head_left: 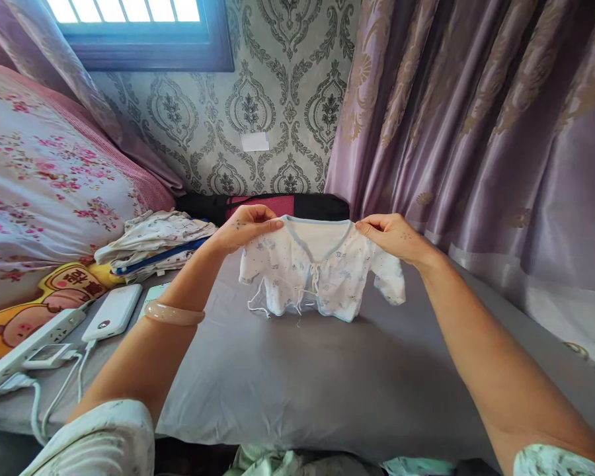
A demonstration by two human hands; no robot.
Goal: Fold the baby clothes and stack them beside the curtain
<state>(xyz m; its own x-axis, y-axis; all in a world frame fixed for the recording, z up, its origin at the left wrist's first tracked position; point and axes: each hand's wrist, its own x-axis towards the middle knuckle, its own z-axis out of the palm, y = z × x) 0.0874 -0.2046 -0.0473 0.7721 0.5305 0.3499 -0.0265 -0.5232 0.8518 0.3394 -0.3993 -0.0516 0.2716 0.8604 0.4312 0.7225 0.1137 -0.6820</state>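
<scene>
A small white baby shirt [322, 274] with pale blue trim and loose tie strings hangs spread above the grey sheet [297, 377]. My left hand [245, 225] pinches its left shoulder, fingers closed on the cloth. My right hand [394, 235] pinches the right shoulder the same way. The shirt's lower hem just touches or hovers over the sheet. A pale bangle sits on my left wrist.
A pile of folded baby clothes [153, 244] lies at the left. A white power bank [113, 312], a power strip [24, 347] and cables are near the flowered pillow [44, 178]. A dark bag [277, 203] lies by the wall; purple curtains [476, 132] hang at the right.
</scene>
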